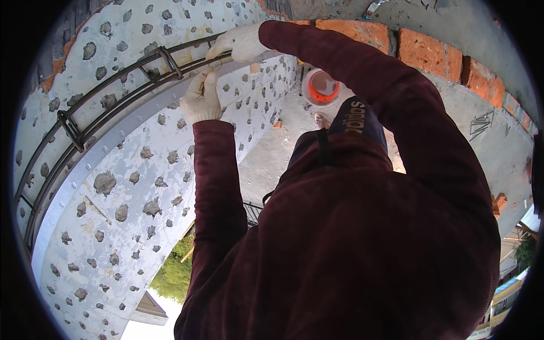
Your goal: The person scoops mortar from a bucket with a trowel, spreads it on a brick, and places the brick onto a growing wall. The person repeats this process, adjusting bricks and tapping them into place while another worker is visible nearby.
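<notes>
A long cage of dark steel rebar [116,79], with square stirrups [169,63] around its bars, runs along a pitted pale wall above a smooth light ledge [79,170]. My right hand [241,45], in a white knit glove, reaches across to the far end of the cage. Its fingers are bent down over the rebar there. Just below the bars is my left hand [202,97], gloved the same way, its thumb and fingertips pinched together close to the right fingertips. Whatever lies in that pinch is too small to make out.
A course of orange bricks [430,54] with open joints curves along the right. Below it, an orange-red bucket [322,88] stands on the dusty concrete floor near my foot [322,119]. Brick pieces [498,204] lie farther right.
</notes>
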The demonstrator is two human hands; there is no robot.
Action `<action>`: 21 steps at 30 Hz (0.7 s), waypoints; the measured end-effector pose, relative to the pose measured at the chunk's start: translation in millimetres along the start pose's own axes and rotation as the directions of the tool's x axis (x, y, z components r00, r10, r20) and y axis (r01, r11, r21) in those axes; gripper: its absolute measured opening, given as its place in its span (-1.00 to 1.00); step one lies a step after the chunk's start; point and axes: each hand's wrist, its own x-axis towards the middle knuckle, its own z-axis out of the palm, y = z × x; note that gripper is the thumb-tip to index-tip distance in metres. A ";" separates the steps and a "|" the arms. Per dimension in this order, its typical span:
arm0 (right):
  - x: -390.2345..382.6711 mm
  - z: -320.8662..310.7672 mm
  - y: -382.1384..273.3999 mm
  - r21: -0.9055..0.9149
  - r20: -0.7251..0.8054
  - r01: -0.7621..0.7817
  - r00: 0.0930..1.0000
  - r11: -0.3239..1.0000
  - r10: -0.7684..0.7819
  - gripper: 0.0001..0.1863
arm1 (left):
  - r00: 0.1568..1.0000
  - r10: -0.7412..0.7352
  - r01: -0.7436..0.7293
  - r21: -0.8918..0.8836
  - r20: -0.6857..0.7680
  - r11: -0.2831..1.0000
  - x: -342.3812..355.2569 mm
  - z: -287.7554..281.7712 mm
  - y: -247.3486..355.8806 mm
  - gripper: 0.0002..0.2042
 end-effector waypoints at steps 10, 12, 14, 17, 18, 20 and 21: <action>-4.2 8.6 -10.9 0.008 -0.195 -0.025 0.980 1.000 0.026 -0.54 | 0.945 0.268 -0.326 0.486 0.187 0.811 19.9 -9.5 77.7 -0.70; -3.5 17.1 -7.0 -0.024 -0.317 -0.063 0.947 0.998 0.052 -0.61 | 0.947 0.264 -0.318 0.436 0.181 0.842 28.7 -3.7 83.5 -0.65; 0.4 24.8 0.2 -0.047 -0.425 -0.110 0.902 0.993 0.080 -0.61 | 0.951 0.211 -0.290 0.417 0.227 0.861 27.4 -0.8 86.9 -0.59; 8.8 40.7 -19.7 -0.008 -0.473 -0.175 0.868 0.985 0.150 -0.61 | 0.881 0.429 -0.464 0.187 0.200 0.866 15.7 -21.1 67.0 -0.41; 13.1 44.7 -23.0 0.059 -0.497 -0.158 0.852 0.986 0.166 -0.61 | 0.887 0.426 -0.445 0.088 0.177 0.891 1.4 -31.8 68.6 -0.35; 26.5 43.3 -0.3 -0.093 -0.566 -0.118 0.823 0.989 0.045 -0.64 | 0.908 0.401 -0.372 -0.205 0.122 0.905 -46.6 -53.9 77.3 -0.31; 22.2 31.4 32.0 -0.306 -0.586 -0.129 0.807 0.943 -0.080 -0.65 | 0.902 0.412 -0.374 -0.241 0.132 0.896 -74.0 -55.1 91.8 -0.35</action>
